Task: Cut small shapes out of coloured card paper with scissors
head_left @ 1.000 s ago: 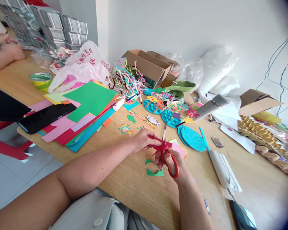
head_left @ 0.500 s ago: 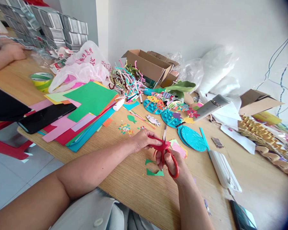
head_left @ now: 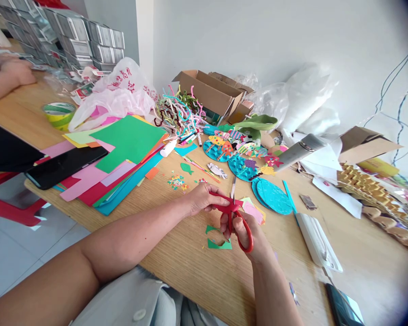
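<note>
My left hand [head_left: 206, 199] pinches a small piece of red paper [head_left: 224, 206] above the table. My right hand [head_left: 246, 233] grips red-handled scissors [head_left: 247, 242], fingers through the loops, and the blades point away from me across the red paper. Below the hands lies a green paper scrap [head_left: 220, 243] with a hole cut out of it. Just beyond the paper are pink and yellow scraps [head_left: 253, 212]. A green paper fish [head_left: 187, 168] and a pile of tiny paper bits [head_left: 177, 182] sit past my left hand.
Coloured paper sheets [head_left: 132, 136] and a black phone [head_left: 66, 167] lie at left. Blue discs [head_left: 274, 197], patterned fish cutouts and a flask [head_left: 301, 151] stand farther right. A white power strip [head_left: 318, 240] lies at right. Another person's hands [head_left: 17, 72] rest at far left.
The red paper has shifted slightly between the scissor blades, its right end now showing farther right. Both hands stay in nearly the same place.
</note>
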A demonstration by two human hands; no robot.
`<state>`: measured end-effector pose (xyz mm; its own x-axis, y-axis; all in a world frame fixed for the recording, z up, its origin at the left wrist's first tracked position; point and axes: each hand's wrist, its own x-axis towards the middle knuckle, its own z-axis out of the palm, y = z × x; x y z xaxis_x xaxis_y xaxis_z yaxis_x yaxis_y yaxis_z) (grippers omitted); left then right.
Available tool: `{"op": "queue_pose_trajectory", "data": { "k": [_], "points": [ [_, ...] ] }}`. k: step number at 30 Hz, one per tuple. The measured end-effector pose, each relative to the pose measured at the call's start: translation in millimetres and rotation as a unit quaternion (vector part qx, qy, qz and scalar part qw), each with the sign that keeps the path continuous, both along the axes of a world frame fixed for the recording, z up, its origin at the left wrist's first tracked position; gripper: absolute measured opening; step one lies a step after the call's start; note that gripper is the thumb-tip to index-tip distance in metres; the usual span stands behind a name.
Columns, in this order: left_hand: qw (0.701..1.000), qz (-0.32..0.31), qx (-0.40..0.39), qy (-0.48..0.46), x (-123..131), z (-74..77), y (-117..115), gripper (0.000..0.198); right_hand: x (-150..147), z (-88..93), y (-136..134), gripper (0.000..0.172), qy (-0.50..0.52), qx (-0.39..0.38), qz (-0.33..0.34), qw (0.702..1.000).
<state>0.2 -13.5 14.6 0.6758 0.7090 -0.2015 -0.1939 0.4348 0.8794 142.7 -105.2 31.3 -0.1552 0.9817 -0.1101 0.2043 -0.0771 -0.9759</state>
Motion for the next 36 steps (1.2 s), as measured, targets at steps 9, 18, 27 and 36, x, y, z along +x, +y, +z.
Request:
{"op": "queue_pose_trajectory", "data": {
  "k": [9,18,27,36],
  "points": [
    [1.0,-0.002,-0.002,-0.003,-0.2,0.1,0.1,0.024,-1.3,1.7,0.0,0.057,-0.011,0.0,-0.007,1.0],
    [1.0,-0.002,-0.006,-0.002,-0.3,0.9,0.2,0.024,0.1,-1.9,0.8,0.055,-0.003,-0.011,-0.014,1.0],
    [1.0,-0.007,-0.01,0.002,0.1,0.2,0.4,0.027,0.8,-4.3,0.5,0.055,-0.012,-0.011,-0.02,1.0],
    [0.992,-0.074,-0.101,-0.026,-2.9,2.2,4.0,0.03,7.2,-15.7,1.9,0.055,0.003,0.025,-0.056,0.998]
  ]
}}
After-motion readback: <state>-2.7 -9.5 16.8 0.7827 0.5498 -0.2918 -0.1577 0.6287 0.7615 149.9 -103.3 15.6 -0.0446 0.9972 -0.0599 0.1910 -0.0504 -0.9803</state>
